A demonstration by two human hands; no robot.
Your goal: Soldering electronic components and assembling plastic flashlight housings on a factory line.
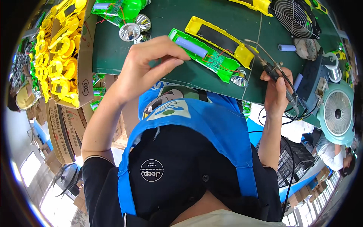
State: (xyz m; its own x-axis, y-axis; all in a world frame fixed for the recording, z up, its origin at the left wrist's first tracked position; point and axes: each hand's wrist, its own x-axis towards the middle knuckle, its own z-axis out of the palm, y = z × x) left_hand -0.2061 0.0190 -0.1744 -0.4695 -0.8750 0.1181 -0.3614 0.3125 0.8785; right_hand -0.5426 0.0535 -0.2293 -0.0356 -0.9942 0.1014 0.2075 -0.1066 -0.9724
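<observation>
A green flashlight half-shell (224, 75) lies slantwise on the bench in front of me. Inside it sit a lilac battery cell (191, 47) and a small green circuit board (214, 60), with thin red wires. At its right end rests a shiny reflector cup (239, 79). My left hand (147, 62) hovers by the shell's left end, thumb and fingertips drawn together in a pinch; whatever they hold is too small to make out. A soldering iron (269, 69) is gripped in my right hand (278, 90), its tip pointing up-left over a yellow shell (222, 37) just behind the green one.
Yellow plastic parts fill a cardboard box (86, 56) on the left. Loose reflectors (129, 32) and another green shell (130, 9) lie at the back left. On the right are a solder spool (333, 67), a loose cell (286, 48), a black fan (293, 17) and a teal fan (337, 113).
</observation>
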